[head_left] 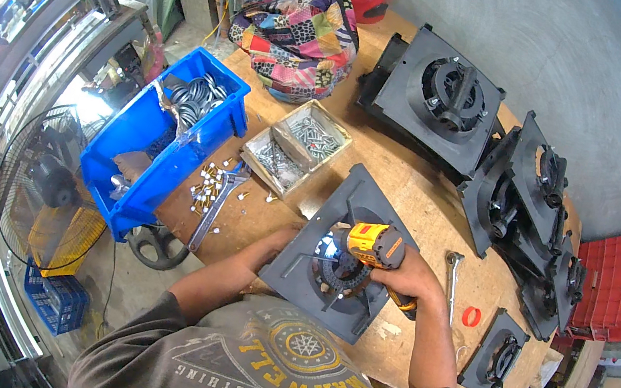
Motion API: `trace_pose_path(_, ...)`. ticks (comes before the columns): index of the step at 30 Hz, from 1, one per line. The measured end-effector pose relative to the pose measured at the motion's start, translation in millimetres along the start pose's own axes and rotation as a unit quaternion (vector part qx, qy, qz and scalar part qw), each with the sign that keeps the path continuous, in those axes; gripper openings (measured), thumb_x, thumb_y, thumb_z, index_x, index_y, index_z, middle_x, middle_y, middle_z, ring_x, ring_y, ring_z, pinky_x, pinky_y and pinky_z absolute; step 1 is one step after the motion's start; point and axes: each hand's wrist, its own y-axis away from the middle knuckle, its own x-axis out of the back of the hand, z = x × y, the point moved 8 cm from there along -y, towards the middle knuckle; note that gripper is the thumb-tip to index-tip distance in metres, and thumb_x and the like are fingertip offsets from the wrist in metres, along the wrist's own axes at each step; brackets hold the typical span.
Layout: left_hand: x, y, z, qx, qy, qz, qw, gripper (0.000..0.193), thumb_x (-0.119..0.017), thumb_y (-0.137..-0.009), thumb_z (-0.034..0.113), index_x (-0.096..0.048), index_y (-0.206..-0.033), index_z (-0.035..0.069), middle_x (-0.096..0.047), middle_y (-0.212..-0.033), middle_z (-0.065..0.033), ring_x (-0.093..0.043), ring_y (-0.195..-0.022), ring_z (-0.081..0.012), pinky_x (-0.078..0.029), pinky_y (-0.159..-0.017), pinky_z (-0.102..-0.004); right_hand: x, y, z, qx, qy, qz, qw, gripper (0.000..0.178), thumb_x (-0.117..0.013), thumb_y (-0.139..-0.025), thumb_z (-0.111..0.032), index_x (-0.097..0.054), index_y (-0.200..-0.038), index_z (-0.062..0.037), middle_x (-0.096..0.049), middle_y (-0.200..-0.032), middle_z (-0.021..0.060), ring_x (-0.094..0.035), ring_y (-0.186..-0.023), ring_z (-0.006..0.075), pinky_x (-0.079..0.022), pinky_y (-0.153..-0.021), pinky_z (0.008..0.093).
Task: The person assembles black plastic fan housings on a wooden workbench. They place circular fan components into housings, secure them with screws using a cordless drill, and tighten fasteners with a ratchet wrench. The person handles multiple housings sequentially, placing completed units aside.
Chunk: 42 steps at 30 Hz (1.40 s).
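Note:
A black square gas burner frame (296,271) with a round burner in its middle lies on the wooden table right before me. My right hand (405,276) is wrapped round the grip of a yellow and black cordless driver (377,244). The driver points left over the burner, and its lamp lights the front end near the ring; the bit's contact cannot be made out. My left hand (280,243) is at the frame's left edge, its fingers hidden behind the metal.
Left are a blue bin (208,147) of metal rings, a divided box (307,163) of screws, loose brass fittings (208,186) and a wrench (216,207). Right lie a ratchet (452,277), a red ring (471,317) and several burner frames (447,90). A patchwork bag (298,42) stands behind.

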Motion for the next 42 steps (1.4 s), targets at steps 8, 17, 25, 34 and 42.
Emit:
trace_pose_path(8,0.7,2.9,-4.3,0.002,0.006,0.006,1.000,0.046,-0.052,-0.098,0.037,-0.061,-0.121,-0.001,-0.068,-0.107,-0.0134,-0.067,-0.092,-0.0214,-0.055,-0.084,-0.0375,-0.1,-1.0,5.1,-0.014,0.015,0.006,1.000,0.053,-0.079,-0.066,-0.020,-0.065,-0.115,-0.0033,-0.070,-0.106,0.0178,-0.068,-0.099,0.0288,-0.053,-0.089,0.0361)
trace_pose_path(17,2.2,5.5,-3.1,0.003,0.009,0.013,1.000,0.048,-0.051,-0.098,0.040,-0.061,-0.122,0.000,-0.068,-0.107,-0.0135,-0.066,-0.093,-0.0216,-0.054,-0.085,-0.0379,1.0,-0.4,1.8,0.010,0.008,0.021,1.000,0.053,-0.079,-0.066,-0.021,-0.066,-0.114,-0.0032,-0.070,-0.105,0.0177,-0.068,-0.099,0.0300,-0.053,-0.087,0.0371)
trace_pose_path(25,3.0,5.1,-0.7,0.008,0.008,0.018,1.000,0.050,-0.050,-0.099,0.043,-0.061,-0.122,0.000,-0.068,-0.107,-0.0135,-0.066,-0.094,-0.0217,-0.054,-0.086,-0.0382,1.3,-3.9,-4.7,0.038,0.018,0.003,0.999,0.050,-0.078,-0.066,-0.021,-0.067,-0.112,-0.0039,-0.071,-0.103,0.0182,-0.068,-0.098,0.0315,-0.053,-0.088,0.0372)
trace_pose_path(34,2.9,3.2,-4.6,0.015,0.016,0.024,0.999,0.052,-0.048,-0.099,0.045,-0.061,-0.122,0.000,-0.068,-0.108,-0.0136,-0.066,-0.096,-0.0219,-0.053,-0.087,-0.0386,2.6,-1.9,-6.6,-0.012,0.049,0.005,0.999,0.050,-0.078,-0.066,-0.021,-0.067,-0.111,-0.0035,-0.071,-0.102,0.0184,-0.068,-0.098,0.0315,-0.053,-0.087,0.0380)
trace_pose_path(42,1.8,13.2,9.8,0.033,0.035,0.061,0.997,0.055,-0.047,-0.100,0.048,-0.061,-0.122,0.000,-0.068,-0.108,-0.0137,-0.066,-0.097,-0.0220,-0.053,-0.088,-0.0389,1.9,-6.4,-1.1,-0.023,0.027,-0.010,0.999,0.050,-0.079,-0.065,-0.023,-0.067,-0.111,-0.0054,-0.070,-0.103,0.0186,-0.068,-0.095,0.0314,-0.054,-0.085,0.0376)
